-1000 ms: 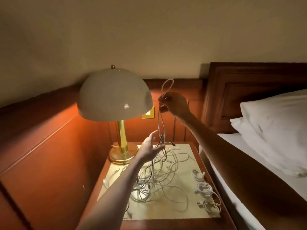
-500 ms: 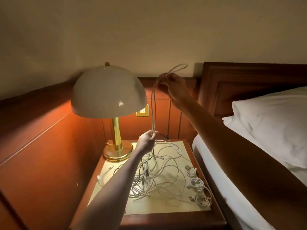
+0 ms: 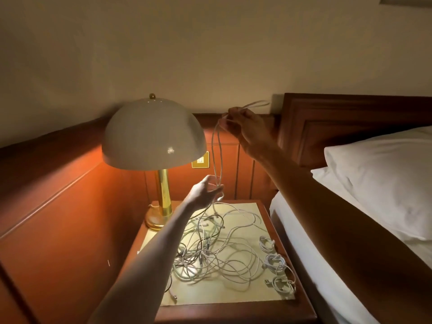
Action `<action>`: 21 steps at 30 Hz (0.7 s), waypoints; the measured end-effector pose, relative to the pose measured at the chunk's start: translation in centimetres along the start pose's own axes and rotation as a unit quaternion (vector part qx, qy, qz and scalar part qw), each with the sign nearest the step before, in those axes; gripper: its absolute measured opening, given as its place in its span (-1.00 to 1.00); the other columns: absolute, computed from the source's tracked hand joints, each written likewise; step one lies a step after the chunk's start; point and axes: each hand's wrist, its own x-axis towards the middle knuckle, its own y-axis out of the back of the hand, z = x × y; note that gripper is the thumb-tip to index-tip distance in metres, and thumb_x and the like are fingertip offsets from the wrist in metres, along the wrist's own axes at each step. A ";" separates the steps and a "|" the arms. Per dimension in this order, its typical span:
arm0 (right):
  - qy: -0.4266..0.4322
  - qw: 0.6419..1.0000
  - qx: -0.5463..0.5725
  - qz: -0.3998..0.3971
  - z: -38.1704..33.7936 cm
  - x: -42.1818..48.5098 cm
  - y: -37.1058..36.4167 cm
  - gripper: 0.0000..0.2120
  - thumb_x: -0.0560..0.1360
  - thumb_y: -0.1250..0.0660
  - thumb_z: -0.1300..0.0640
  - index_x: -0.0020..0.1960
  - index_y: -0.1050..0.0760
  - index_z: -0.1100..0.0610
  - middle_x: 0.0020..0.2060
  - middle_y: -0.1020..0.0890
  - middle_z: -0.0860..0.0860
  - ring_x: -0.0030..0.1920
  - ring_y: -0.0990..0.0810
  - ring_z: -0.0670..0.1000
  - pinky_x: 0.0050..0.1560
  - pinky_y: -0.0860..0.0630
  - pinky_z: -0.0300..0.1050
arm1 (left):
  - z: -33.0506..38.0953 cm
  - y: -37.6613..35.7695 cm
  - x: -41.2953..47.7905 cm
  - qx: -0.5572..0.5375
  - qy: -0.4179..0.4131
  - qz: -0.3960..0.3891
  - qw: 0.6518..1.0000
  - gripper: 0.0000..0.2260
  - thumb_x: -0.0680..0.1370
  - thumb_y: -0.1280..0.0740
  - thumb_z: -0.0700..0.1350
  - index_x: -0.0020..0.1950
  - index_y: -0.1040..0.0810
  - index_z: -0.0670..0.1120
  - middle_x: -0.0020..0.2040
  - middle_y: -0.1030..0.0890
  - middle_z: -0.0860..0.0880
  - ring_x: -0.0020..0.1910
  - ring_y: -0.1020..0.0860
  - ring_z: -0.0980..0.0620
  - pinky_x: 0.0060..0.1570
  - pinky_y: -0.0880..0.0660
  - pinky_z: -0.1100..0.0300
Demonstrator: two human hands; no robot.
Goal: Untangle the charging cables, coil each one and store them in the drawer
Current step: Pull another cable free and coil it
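Observation:
A white charging cable [image 3: 217, 157] hangs doubled between my two hands above the nightstand [image 3: 233, 309]. High up near the headboard, my right hand [image 3: 243, 127] pinches its upper end, and a loop sticks out to the right of the fingers. Lower down, my left hand [image 3: 203, 191] grips the strands just above the tangle. The tangle of white cables [image 3: 215, 251] sprawls over the pale mat [image 3: 247, 298]. Three coiled cables [image 3: 277, 263] lie in a row along the mat's right edge. No drawer is in view.
A brass lamp with a white dome shade [image 3: 154, 139] stands lit at the nightstand's back left, close to my left hand. A bed with a white pillow [image 3: 383, 181] borders the right side. Wood panelling [image 3: 58, 195] lines the wall behind and to the left.
My right hand has risen and moved right, drawing the cable up out of the tangle. My left hand has closed around the strands lower down.

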 end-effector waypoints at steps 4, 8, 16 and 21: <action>0.000 0.999 0.036 -0.007 -1.7 -0.6 -0.5 -0.93 0.60 -0.28 0.35 -0.04 -0.54 0.30 -0.19 -0.65 0.16 -0.19 -0.70 0.06 -0.06 -0.65 -0.10 | 0.6 0.8 1.2 0.055 -0.021 0.079 0.995 -0.75 0.65 -0.24 0.03 0.09 -0.67 -0.03 -0.05 -0.72 -0.05 -0.33 -0.61 0.17 -0.32 -0.56 0.30; -0.002 1.000 0.025 0.004 -2.6 -1.3 0.7 -0.92 0.60 -0.27 0.35 -0.06 -0.52 0.31 -0.19 -0.63 0.17 -0.19 -0.68 0.08 -0.08 -0.67 -0.10 | 2.6 3.4 1.3 -0.014 -0.025 0.211 0.977 -0.75 0.68 -0.19 -0.12 0.01 -0.64 -0.16 -0.11 -0.68 -0.18 -0.27 -0.65 -0.07 -0.23 -0.60 0.07; -0.043 0.996 -0.025 0.076 -2.6 -2.9 3.0 -0.93 0.58 -0.35 0.26 -0.06 -0.55 0.26 -0.28 -0.65 0.11 -0.27 -0.68 0.03 -0.18 -0.66 -0.07 | 7.9 8.5 -3.5 0.191 -0.018 0.056 0.980 -0.75 0.68 -0.15 -0.15 0.14 -0.62 -0.13 0.05 -0.65 -0.14 -0.02 -0.65 -0.09 0.07 -0.56 0.05; -0.096 0.947 -0.301 0.047 -4.8 -7.8 3.1 -0.90 0.60 -0.31 0.25 0.01 -0.58 0.27 -0.20 -0.63 0.16 -0.29 -0.64 0.05 -0.33 -0.63 -0.15 | 6.1 12.6 -8.4 0.355 0.067 0.025 0.932 -0.80 0.66 -0.17 -0.11 0.00 -0.57 -0.12 -0.03 -0.64 -0.11 -0.08 -0.61 -0.07 -0.09 -0.52 0.14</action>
